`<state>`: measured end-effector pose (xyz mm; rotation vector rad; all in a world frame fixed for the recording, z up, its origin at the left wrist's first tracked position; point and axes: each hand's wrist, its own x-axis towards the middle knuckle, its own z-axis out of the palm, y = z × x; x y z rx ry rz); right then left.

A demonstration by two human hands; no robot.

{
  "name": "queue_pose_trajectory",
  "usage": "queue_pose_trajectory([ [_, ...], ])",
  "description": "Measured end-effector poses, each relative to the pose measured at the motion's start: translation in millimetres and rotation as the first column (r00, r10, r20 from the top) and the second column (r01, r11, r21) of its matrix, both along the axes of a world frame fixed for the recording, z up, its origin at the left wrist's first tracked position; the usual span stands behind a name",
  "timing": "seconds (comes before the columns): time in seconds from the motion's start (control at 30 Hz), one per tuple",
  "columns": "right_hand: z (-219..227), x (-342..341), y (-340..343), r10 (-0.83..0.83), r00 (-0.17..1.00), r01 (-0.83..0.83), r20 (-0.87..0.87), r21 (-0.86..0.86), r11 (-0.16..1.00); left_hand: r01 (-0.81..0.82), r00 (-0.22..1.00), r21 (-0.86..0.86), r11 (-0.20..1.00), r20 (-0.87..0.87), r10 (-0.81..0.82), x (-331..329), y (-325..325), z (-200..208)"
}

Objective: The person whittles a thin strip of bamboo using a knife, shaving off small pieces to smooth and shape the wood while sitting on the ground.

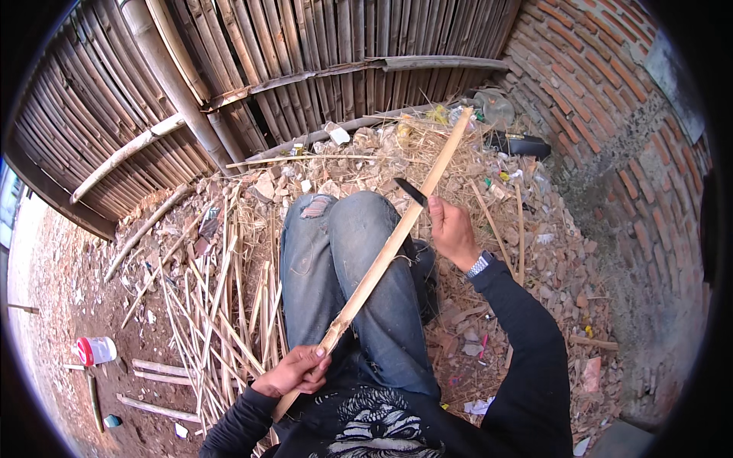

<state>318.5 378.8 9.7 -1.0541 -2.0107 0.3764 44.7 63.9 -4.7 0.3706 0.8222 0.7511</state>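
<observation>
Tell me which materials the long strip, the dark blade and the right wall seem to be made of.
Long strip: probably bamboo or wood, raw; pale, with frayed fibres near the left hand.
Dark blade: likely metal, dull; thin, straight-edged.
Right wall: rough brick; reddish blocks in rows.

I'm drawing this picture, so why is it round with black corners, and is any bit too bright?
In the head view, the fisheye lens leaves dark corners and makes the brick wall look bent near the rim; also in the head view, the ground at far left looks washed out, while the strip and knife look fairly clear.
</observation>
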Motion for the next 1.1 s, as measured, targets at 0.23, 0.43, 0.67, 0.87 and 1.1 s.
queue_pose_trajectory([
  [0.23,24.0,5.1,20.0,-0.142,0.987,0.147,0.068,-0.079,0.986,0.014,0.999,0.039,0.999,-0.047,-0.013,3.2,3.0,0.3],
  [0.43,24.5,-4.6,-36.7,0.106,0.974,-0.116,0.201,0.042,0.992,0.008,0.999,0.0,1.0,-0.043,-0.008,-2.3,1.5,-4.5],
  [0.67,27.4,2.3,-49.8,0.199,0.962,-0.237,0.189,0.208,0.949,0.018,0.998,-0.04,0.999,0.057,-0.016,-8.2,5.7,-0.8],
  [0.87,36.7,24.6,-4.4,-0.008,0.93,0.025,0.368,-0.04,0.999,0.012,0.998,-0.055,0.998,0.056,-0.009,-6.7,4.4,3.2],
  [1.1,33.0,9.0,-23.1,0.198,0.845,-0.21,0.497,-0.033,0.977,0.015,1.0,-0.026,1.0,-0.002,-0.015,-8.7,1.9,1.2],
])
